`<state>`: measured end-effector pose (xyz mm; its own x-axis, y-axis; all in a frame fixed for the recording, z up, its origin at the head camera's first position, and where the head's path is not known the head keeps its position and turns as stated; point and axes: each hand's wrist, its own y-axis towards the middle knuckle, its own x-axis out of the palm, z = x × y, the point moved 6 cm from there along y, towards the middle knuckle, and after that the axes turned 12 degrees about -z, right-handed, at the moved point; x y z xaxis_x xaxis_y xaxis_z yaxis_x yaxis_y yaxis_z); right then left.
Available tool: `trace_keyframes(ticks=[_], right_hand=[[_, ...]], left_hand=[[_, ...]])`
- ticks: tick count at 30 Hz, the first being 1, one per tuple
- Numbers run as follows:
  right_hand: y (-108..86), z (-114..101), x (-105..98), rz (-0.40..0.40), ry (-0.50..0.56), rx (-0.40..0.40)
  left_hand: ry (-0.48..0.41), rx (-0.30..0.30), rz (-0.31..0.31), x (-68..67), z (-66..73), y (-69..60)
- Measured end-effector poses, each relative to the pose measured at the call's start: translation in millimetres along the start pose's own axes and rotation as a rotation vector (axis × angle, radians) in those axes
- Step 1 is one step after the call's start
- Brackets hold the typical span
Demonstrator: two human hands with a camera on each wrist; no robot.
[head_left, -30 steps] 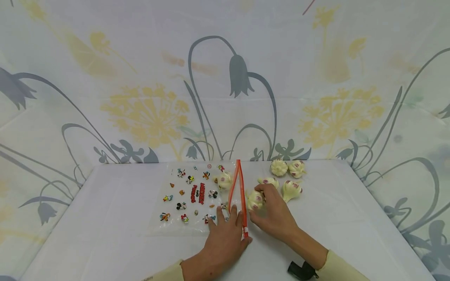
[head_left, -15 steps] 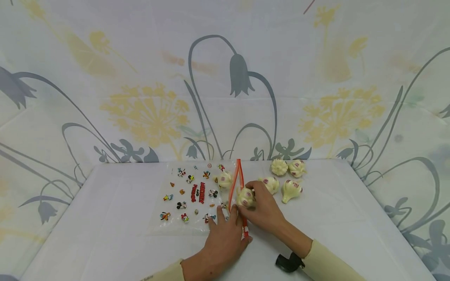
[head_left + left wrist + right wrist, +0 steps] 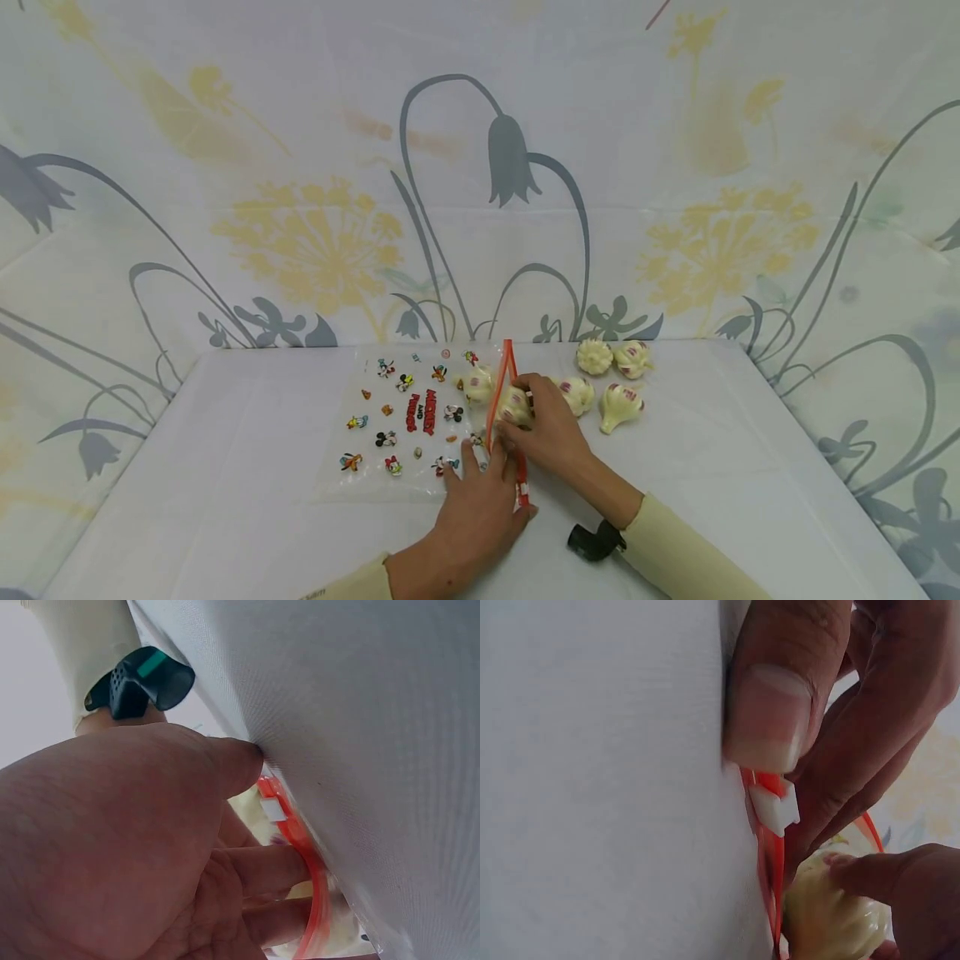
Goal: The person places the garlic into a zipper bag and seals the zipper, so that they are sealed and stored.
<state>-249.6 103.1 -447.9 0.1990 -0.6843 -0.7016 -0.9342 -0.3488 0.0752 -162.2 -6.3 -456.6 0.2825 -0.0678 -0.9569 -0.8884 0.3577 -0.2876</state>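
Observation:
A clear zip bag (image 3: pixel 375 492) with cartoon prints lies flat, its red-edged mouth facing right. One garlic bulb (image 3: pixel 477 385) shows through the plastic inside it. The right hand (image 3: pixel 555 433) grips another garlic bulb (image 3: pixel 514 407) at the bag's mouth, between the red edges; the right wrist view shows its thumb on that bulb (image 3: pixel 832 915). Spread fingers of the left hand (image 3: pixel 476 517) rest on the bag's lower right corner. In the left wrist view the left hand (image 3: pixel 150 847) touches the red strip (image 3: pixel 300 832), near its white slider (image 3: pixel 273 809).
Right of the bag lie several more garlic bulbs (image 3: pixel 622 408) on the white table (image 3: pixel 247 467). A black device (image 3: pixel 592 542) is at the right wrist. Behind the table hangs a floral-patterned cloth (image 3: pixel 465 250).
The right hand has moved left with its garlic bulb, from beside the bag to within the red-edged mouth. The left hand has stayed in place.

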Motion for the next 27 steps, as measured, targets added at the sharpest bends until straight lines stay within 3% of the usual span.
trace_keyframes(ticks=[14, 21, 27], right_hand=[[16.4, 6, 2, 0.059, 0.045, -0.065], [25.2, 11, 2, 0.086, 0.164, -0.007], [30.6, 10, 5, 0.11, 0.167, -0.037]], left_hand=[[-0.003, 0.006, -0.004, -1.8, -1.1, 1.1], [-0.02, 0.012, -0.001, -2.5, -1.3, 0.8], [0.005, 0.018, 0.034, -3.1, -0.4, -0.9]])
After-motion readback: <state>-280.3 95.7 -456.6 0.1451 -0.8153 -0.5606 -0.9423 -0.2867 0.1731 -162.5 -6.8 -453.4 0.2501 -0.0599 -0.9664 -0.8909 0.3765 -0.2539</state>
